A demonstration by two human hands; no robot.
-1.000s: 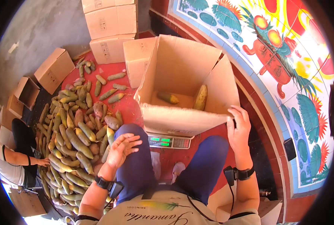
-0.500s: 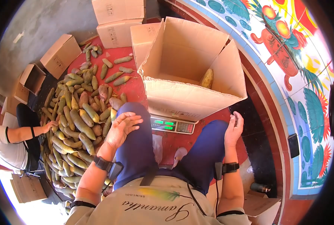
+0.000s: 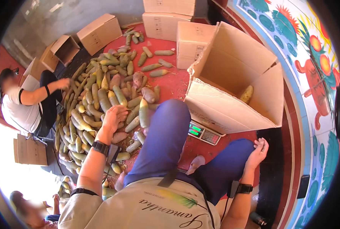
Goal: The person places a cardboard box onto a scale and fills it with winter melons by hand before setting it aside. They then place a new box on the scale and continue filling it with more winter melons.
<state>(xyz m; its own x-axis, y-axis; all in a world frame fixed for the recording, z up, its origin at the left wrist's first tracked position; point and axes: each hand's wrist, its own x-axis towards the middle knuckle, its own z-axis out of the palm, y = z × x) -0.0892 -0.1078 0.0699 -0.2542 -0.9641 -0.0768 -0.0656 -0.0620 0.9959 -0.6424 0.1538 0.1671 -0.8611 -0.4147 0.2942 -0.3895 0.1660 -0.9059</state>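
My left hand (image 3: pixel 114 118) is over the near right side of a big pile of green and reddish radishes (image 3: pixel 97 99), its fingers stretched out toward them. Whether it touches one cannot be made out. My right hand (image 3: pixel 258 151) rests beside my right knee, empty, with its fingers loosely bent and apart. In front of my knees a large open cardboard box (image 3: pixel 231 105) stands on a scale (image 3: pixel 205 134) with a lit green display. One yellowish radish (image 3: pixel 247 94) shows inside the box.
More cardboard boxes (image 3: pixel 166 26) stand at the back and back left. A person in a white shirt (image 3: pixel 27 101) sits left of the pile, an arm over it. Another person (image 3: pixel 30 212) is at the lower left. A tiled painted wall (image 3: pixel 313 91) runs along the right.
The view has turned left, so the pile and box appear farther right. My left hand has moved from above my knee to the pile. My right hand stays by my right knee.
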